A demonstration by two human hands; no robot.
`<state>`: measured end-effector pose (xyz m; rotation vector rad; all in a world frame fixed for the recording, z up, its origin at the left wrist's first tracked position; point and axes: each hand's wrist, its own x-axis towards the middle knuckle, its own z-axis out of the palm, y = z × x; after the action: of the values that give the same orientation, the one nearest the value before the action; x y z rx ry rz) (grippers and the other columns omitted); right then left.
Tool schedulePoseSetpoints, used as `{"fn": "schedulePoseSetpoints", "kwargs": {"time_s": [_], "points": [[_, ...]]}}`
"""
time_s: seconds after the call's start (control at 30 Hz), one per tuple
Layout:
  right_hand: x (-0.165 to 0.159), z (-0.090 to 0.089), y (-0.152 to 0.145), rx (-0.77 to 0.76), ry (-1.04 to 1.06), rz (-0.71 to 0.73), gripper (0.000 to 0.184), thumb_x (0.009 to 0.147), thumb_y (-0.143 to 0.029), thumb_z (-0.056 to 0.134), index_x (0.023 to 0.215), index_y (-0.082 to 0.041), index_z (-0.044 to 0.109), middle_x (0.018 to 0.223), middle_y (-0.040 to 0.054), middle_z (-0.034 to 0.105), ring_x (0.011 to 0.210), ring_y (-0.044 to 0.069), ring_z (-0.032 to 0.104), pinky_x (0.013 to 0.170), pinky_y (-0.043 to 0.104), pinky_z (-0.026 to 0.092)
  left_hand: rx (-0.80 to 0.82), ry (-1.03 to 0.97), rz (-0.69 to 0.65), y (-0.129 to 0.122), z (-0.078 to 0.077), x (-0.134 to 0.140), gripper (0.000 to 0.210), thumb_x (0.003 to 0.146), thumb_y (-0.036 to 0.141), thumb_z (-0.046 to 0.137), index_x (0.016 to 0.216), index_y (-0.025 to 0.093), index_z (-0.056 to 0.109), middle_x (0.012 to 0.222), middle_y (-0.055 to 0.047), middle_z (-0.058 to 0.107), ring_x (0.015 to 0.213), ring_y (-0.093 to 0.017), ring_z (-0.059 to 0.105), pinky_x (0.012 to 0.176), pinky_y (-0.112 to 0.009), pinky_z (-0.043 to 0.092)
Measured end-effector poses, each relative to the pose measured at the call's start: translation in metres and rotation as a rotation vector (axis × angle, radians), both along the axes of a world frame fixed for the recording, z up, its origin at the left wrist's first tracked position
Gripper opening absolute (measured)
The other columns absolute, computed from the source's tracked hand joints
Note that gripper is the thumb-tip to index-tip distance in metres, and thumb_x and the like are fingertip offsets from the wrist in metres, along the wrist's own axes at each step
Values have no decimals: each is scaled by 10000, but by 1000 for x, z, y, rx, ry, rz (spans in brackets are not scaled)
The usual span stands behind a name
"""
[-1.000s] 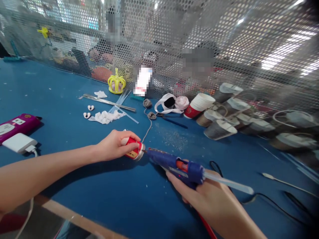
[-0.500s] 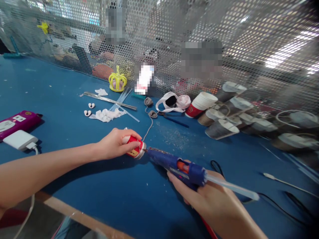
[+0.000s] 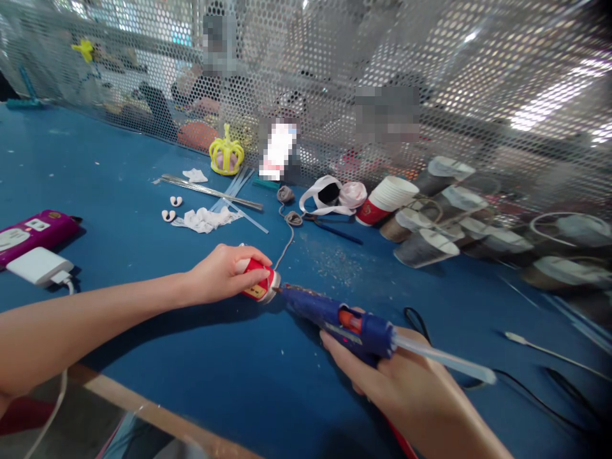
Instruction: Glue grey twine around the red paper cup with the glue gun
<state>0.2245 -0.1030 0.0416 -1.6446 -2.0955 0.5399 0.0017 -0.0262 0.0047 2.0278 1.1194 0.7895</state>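
My left hand is wrapped round a red and white paper cup lying on its side, its rim facing right. A grey cord runs from behind the cup back to small grey coils. In my right hand is a blue glue gun, its nozzle pointing left at the cup's rim. Whether the nozzle touches the rim I cannot tell. A clear glue stick sticks out of the gun's rear.
Behind lie metal rods, white tissue and a yellow crown. Stacked paper cups and cord-wrapped cups stand at right. At left is a purple power strip with a white charger. A perforated metal screen borders the table.
Almost nothing differs. The cup in my left hand seems very slightly shifted or turned, while the glue gun stays at its rim.
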Motion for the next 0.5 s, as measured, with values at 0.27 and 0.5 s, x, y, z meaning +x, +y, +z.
{"fn": "schedulePoseSetpoints", "kwargs": {"time_s": [0.27, 0.5], "points": [[-4, 2, -1, -17, -3, -17, 173, 733, -351, 545, 596, -245, 555, 486, -4, 575, 407, 145, 502, 379, 247, 415, -17, -1, 10, 0, 1, 0, 228, 777, 283, 515, 910, 160, 654, 926, -41, 691, 790, -152, 628, 725, -232, 477], [-5, 5, -3, -45, -12, -28, 164, 741, -338, 521, 598, -259, 538, 503, -7, 555, 432, 144, 491, 414, 244, 425, -2, 20, 4, 0, 0, 0, 223, 779, 261, 522, 925, 158, 655, 921, -45, 693, 784, -155, 630, 731, -245, 480]]}}
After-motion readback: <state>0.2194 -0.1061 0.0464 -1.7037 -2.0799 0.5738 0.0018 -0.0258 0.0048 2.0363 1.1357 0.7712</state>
